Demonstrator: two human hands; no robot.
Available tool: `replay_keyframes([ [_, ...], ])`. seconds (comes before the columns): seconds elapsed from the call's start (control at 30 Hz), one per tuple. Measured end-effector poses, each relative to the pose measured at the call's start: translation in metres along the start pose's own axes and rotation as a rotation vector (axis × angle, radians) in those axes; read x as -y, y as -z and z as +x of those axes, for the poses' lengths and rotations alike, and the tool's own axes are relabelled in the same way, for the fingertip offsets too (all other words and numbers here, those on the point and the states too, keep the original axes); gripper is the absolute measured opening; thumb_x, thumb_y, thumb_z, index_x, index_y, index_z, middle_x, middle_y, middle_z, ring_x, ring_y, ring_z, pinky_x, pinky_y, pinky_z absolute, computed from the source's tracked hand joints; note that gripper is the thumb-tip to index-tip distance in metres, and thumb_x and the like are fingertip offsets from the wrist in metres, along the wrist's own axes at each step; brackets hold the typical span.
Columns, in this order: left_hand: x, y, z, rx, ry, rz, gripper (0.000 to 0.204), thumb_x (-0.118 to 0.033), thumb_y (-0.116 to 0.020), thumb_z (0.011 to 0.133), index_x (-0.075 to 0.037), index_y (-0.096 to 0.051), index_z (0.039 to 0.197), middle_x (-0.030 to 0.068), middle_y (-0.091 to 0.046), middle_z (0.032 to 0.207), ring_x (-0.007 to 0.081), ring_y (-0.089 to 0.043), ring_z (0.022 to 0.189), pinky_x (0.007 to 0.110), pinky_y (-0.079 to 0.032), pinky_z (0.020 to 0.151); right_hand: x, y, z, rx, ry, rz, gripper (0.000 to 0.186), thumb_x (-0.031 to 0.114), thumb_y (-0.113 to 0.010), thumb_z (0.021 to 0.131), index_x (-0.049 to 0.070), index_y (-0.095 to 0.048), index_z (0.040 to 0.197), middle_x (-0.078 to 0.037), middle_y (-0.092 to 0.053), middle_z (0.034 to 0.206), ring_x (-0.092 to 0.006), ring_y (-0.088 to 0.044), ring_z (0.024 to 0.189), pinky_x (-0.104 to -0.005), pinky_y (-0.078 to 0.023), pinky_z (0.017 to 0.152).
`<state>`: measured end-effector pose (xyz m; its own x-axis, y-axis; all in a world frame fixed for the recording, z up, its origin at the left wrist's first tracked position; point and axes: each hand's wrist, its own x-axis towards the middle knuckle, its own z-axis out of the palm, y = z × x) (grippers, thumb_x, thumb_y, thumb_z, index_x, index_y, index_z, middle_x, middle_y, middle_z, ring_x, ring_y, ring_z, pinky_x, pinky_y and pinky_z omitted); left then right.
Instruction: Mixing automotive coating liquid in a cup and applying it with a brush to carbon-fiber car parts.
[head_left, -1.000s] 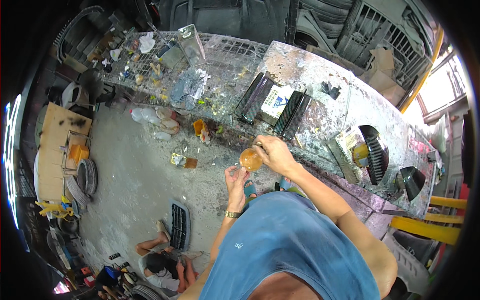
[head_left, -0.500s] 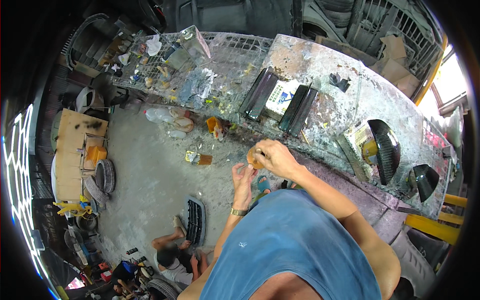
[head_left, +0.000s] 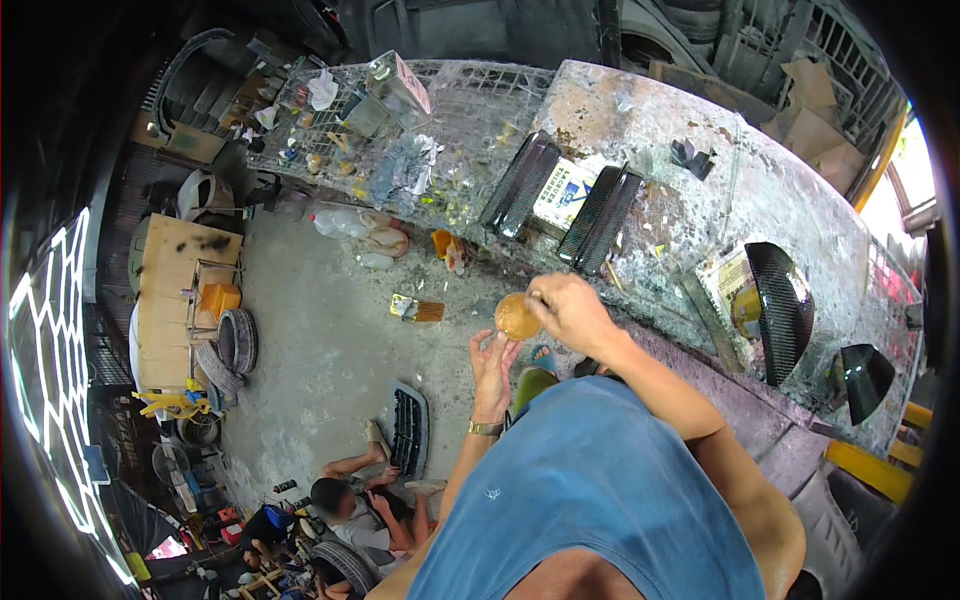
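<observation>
Between my two hands is a round amber disc [head_left: 515, 318] with a slightly shiny face; its exact kind is unclear. My left hand [head_left: 491, 365], with a watch at the wrist, supports it from below by the fingertips. My right hand [head_left: 572, 312] is closed at the disc's right edge, its fingertips pinched there and partly hidden. The disc is held in the air just off the workbench's near edge. Beyond it, two dark carbon-patterned parts, a left one [head_left: 523, 185] and a right one [head_left: 598, 218], rest against a printed tin [head_left: 566, 192] on the workbench [head_left: 690, 235].
A curved black part [head_left: 778, 312] leans on another tin at the right, beside a smaller dark part [head_left: 866, 382]. A metal can [head_left: 399, 88] and rags stand at far left. On the floor are a black grille [head_left: 408, 430], tyres [head_left: 238, 340] and a seated person [head_left: 352, 515].
More of the disc's face shows now, and my right hand has moved slightly right along its edge. The whole view has shifted a little as my head moved.
</observation>
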<state>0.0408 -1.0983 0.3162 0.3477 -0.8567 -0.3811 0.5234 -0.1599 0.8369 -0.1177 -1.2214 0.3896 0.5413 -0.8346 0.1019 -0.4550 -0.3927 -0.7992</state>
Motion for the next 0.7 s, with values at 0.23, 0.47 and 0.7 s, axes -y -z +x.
replay_keyframes([
  [0.23,0.001,0.005,0.003,-0.06,-0.014,-0.017,0.037,-0.022,-0.064,0.094,-0.01,-0.038,0.118,0.0161,-0.055,0.121,0.0282,-0.06,0.111,0.043,-0.048,0.1,0.005,-0.004,0.018,-0.09,0.18,0.068,0.014,0.015,-0.06,0.088,0.002,-0.061,0.091,-0.015,-0.063,0.089,-0.0351,-0.06,0.087,-0.0444,-0.048,0.078],
  [0.47,-0.018,0.033,0.035,-0.097,0.018,0.012,0.04,-0.022,-0.064,0.094,-0.01,-0.036,0.12,0.0148,-0.056,0.116,0.0247,-0.059,0.107,0.039,-0.047,0.097,0.011,-0.033,0.042,0.053,0.208,0.137,0.015,0.014,-0.062,0.087,0.002,-0.062,0.095,-0.015,-0.063,0.093,-0.035,-0.061,0.089,-0.0423,-0.05,0.079],
  [0.7,-0.05,0.074,0.085,-0.102,0.046,0.004,0.048,-0.013,-0.069,0.089,-0.006,-0.033,0.12,0.0137,-0.056,0.113,0.0188,-0.057,0.105,0.032,-0.048,0.093,0.026,-0.076,0.089,0.114,0.093,0.08,0.012,0.007,-0.066,0.084,0.0,-0.065,0.094,-0.015,-0.065,0.089,-0.0332,-0.063,0.084,-0.0388,-0.051,0.074],
])
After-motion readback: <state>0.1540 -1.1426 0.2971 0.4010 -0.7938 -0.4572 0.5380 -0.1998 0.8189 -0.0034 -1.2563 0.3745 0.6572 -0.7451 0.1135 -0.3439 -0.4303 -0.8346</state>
